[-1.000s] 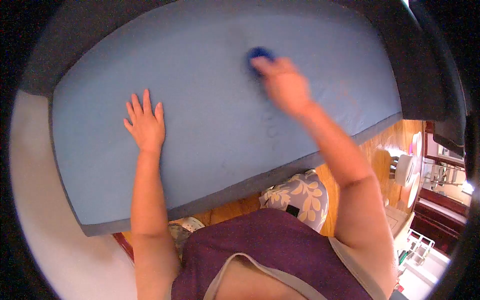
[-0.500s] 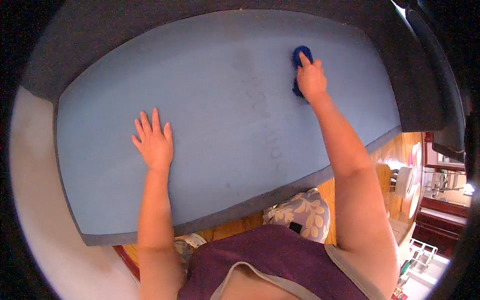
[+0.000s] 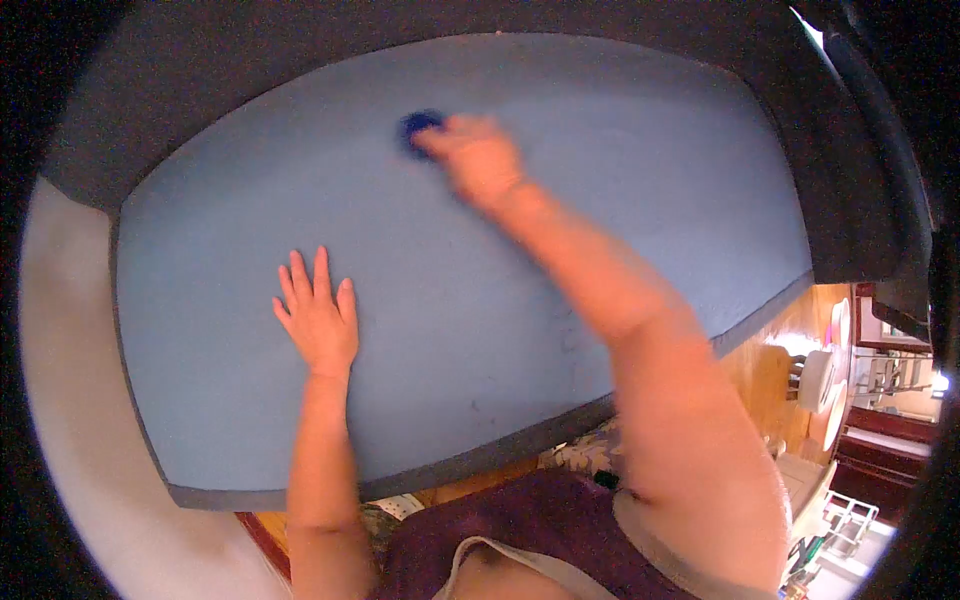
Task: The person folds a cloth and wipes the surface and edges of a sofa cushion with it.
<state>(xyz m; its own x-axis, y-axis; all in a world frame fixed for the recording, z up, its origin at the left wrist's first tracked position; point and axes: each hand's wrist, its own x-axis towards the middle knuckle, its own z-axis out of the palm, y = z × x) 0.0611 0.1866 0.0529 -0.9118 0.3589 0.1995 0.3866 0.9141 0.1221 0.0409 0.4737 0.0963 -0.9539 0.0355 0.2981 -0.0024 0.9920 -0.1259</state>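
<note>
A wide blue-grey fabric surface (image 3: 420, 330) with a dark border spreads below me. My left hand (image 3: 324, 325) lies flat on its left part, fingers spread, holding nothing. Toward the far side, my right hand (image 3: 480, 158) grips a dark blue brush (image 3: 422, 130) by its back. The brush is blurred by motion, and its underside against the fabric is hidden. Faint dark marks (image 3: 570, 340) show on the fabric nearer to me, left of my right upper arm.
Dark upholstered sides (image 3: 300, 35) rise along the back and right. A pale wall (image 3: 70, 330) stands at the left. Patterned fabric (image 3: 590, 450) lies by the front edge. On the right are a wood floor (image 3: 770, 355) and a white chair (image 3: 817, 380).
My right hand has swept the brush leftward across the far part of the fabric. My left hand stays flat on it; the whole view has shifted slightly.
</note>
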